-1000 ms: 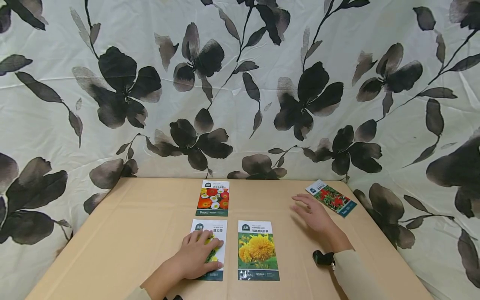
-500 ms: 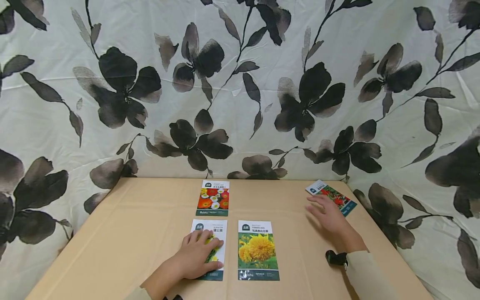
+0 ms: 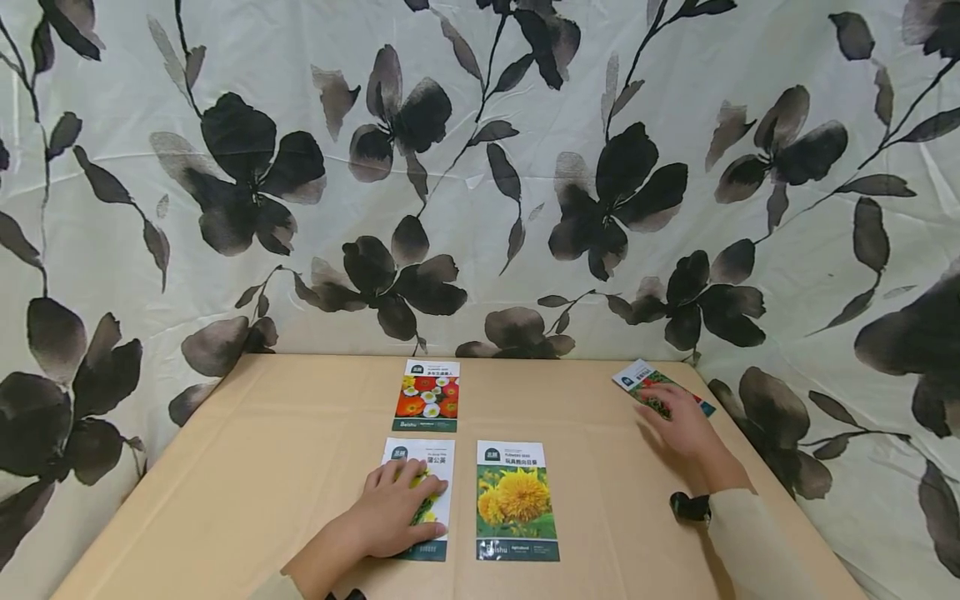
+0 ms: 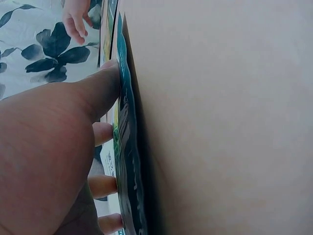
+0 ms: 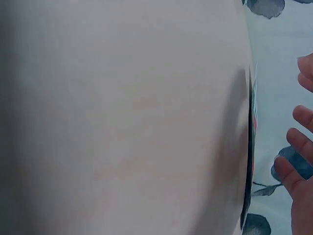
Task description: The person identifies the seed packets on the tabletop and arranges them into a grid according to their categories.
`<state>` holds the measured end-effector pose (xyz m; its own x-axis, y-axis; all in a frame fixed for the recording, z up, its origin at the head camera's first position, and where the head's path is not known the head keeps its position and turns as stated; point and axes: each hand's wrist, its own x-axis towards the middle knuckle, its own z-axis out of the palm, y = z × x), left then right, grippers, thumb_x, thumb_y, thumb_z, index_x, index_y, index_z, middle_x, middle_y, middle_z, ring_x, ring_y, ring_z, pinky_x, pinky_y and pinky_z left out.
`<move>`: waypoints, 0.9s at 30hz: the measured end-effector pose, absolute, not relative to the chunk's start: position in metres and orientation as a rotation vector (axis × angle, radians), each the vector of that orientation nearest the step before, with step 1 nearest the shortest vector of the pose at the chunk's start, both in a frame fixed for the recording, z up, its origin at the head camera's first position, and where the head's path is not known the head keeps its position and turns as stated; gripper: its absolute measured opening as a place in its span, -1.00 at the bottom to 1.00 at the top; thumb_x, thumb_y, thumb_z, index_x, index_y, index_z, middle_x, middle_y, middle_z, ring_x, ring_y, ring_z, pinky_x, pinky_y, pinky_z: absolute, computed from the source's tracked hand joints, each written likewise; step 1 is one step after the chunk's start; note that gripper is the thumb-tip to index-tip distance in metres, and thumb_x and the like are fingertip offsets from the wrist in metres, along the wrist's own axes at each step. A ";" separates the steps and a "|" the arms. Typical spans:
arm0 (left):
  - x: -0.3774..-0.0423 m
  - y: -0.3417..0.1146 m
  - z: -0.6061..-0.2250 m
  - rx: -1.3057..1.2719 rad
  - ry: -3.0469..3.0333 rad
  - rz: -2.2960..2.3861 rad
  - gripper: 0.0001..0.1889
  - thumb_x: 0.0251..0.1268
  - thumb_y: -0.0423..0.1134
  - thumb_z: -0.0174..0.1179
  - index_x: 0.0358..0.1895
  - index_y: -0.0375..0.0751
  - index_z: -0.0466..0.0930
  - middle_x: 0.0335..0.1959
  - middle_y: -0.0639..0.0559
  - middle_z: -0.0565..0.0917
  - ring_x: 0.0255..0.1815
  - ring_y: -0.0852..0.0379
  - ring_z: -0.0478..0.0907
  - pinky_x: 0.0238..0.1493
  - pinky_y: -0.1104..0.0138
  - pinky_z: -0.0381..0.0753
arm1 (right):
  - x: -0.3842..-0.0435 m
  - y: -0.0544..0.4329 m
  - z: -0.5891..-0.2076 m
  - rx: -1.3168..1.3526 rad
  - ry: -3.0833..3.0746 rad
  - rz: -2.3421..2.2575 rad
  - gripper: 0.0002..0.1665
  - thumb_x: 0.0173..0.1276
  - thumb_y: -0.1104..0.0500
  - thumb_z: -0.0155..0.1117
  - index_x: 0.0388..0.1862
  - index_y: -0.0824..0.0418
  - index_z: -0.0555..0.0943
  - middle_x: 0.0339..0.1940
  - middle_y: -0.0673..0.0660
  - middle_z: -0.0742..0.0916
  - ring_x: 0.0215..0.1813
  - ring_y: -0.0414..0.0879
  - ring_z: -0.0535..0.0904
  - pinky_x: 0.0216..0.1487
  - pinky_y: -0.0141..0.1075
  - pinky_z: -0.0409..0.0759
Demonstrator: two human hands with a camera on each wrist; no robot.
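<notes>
My left hand (image 3: pixel 390 510) rests with extended fingers on a white seed packet (image 3: pixel 435 507) with yellow flowers, covering much of its picture. In the left wrist view, thumb and fingertips press the face of this packet (image 4: pixel 129 147), whose dark green lower edge faces the camera. My right hand (image 3: pixel 686 427) is over a seed packet with red flowers (image 3: pixel 636 377), lying slanted near the table's right edge, and hides part of it. The right wrist view shows the right hand's fingers (image 5: pixel 298 139) spread and relaxed, apart from the edge-on packet (image 5: pixel 251 161).
A sunflower seed packet (image 3: pixel 517 502) lies flat to the right of my left hand. Behind the left-hand packet is another with red, orange and white flowers (image 3: pixel 427 397). The wooden table (image 3: pixel 247 467) ends at a white cloth (image 3: pixel 510 225) printed with dark flowers.
My right hand has moved right, from beside the red-flower packet to over it, covering more of it. The left hand and the packets stay where they were.
</notes>
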<state>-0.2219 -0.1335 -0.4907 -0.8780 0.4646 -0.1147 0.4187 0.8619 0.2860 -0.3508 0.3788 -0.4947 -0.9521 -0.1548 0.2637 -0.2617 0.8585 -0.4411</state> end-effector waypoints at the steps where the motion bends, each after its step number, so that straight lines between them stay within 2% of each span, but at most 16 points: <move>1: -0.222 -0.133 -0.490 0.682 2.854 0.380 -0.30 0.24 0.41 0.22 0.38 0.19 0.52 0.48 -0.18 0.39 0.46 -0.37 0.22 0.37 -0.42 0.15 | -0.353 0.381 -0.495 0.312 -2.823 0.705 -0.48 0.55 0.02 0.24 0.32 0.32 0.57 0.40 0.44 0.48 0.44 0.47 0.32 0.39 0.41 0.26; 8: -0.222 -0.133 -0.489 0.684 2.852 0.377 -0.30 0.24 0.41 0.22 0.38 0.19 0.52 0.48 -0.18 0.39 0.45 -0.37 0.23 0.36 -0.42 0.16 | -0.362 0.392 -0.495 0.283 -2.853 0.667 -0.50 0.55 0.07 0.24 0.35 0.28 0.57 0.36 0.43 0.49 0.39 0.45 0.35 0.37 0.42 0.26; 20: -0.223 -0.133 -0.491 0.685 2.847 0.387 -0.30 0.26 0.42 0.20 0.39 0.21 0.51 0.49 -0.18 0.38 0.47 -0.37 0.22 0.37 -0.42 0.14 | -0.376 0.397 -0.488 0.219 -2.917 0.683 -0.52 0.55 0.13 0.19 0.34 0.34 0.55 0.35 0.48 0.45 0.35 0.44 0.38 0.36 0.37 0.33; 27: -0.223 -0.134 -0.492 0.684 2.847 0.379 -0.30 0.26 0.43 0.19 0.39 0.21 0.51 0.49 -0.18 0.37 0.46 -0.37 0.21 0.37 -0.42 0.14 | -0.385 0.402 -0.493 0.229 -2.922 0.653 -0.50 0.53 0.13 0.21 0.34 0.35 0.54 0.35 0.51 0.45 0.35 0.48 0.36 0.38 0.38 0.29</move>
